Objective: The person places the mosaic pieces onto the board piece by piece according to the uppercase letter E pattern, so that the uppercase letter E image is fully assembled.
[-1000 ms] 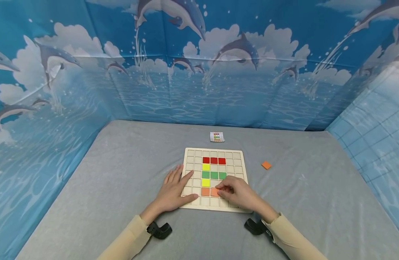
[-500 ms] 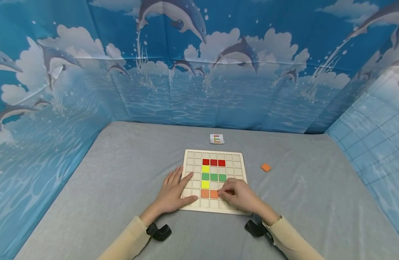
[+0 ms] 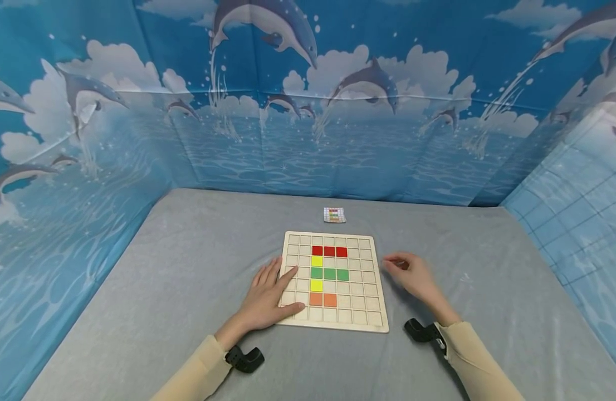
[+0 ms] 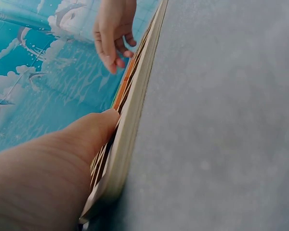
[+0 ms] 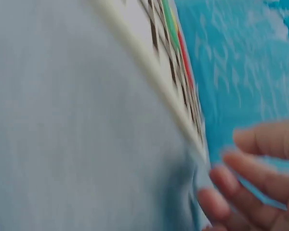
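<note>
The left hand (image 3: 263,295) rests with spread fingers on the left edge of a wooden grid board (image 3: 363,289). Its thumb also touches the board in the left wrist view. On the grid lie three red tiles (image 3: 329,251), three green tiles (image 3: 330,274), two yellow tiles (image 3: 316,285) and two orange tiles (image 3: 330,300). To the right of the board, the right hand (image 3: 412,275) hovers over the cloth with loosely bent fingers. In the right wrist view, those fingers (image 5: 260,175) are blurred and apart, with no tile seen between them. The loose orange tile is hidden, apparently beneath this hand.
A small printed card (image 3: 334,215) with a coloured grid pattern lies behind the board. Grey cloth (image 3: 213,239) covers the table. A blue dolphin-print curtain (image 3: 288,150) borders the back and sides.
The right hand has left the second orange tile, which lies in its square, and moved right and away, over the loose orange tile's spot. The left hand stays put.
</note>
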`<state>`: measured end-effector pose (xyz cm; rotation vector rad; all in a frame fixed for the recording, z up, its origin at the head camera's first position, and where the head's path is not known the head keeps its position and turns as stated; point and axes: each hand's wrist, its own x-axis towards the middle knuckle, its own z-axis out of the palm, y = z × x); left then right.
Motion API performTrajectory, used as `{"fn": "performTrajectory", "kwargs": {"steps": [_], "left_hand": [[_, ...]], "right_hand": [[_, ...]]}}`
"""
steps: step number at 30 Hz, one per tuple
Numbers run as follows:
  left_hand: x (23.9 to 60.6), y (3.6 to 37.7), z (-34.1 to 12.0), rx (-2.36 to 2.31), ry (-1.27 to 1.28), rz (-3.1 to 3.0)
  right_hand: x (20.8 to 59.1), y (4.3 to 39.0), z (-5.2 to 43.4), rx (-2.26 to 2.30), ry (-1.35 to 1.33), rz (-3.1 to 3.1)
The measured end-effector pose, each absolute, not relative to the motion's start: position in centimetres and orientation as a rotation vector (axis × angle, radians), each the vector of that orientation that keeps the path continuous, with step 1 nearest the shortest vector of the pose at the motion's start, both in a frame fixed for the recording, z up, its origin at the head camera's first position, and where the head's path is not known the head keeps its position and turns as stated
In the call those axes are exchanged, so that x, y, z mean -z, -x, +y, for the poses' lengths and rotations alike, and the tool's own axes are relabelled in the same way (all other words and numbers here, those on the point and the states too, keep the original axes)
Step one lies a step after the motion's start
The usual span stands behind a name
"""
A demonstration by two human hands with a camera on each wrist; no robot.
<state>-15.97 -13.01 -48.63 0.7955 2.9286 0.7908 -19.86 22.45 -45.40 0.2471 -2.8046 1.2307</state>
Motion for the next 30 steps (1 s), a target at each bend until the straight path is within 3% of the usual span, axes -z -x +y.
{"fn": "performTrajectory", "kwargs": {"steps": [8,30], "left_hand": [[48.8,15.9,-13.1,-0.789,-0.803,2.929],[48.9,16.1,-13.1,-0.798,-0.807,2.930]], "right_hand": [[46.2,20.9,26.4,-0.928,0.056,-2.800],[46.3,20.8,26.7,-0.885,0.040,-2.874]]}}
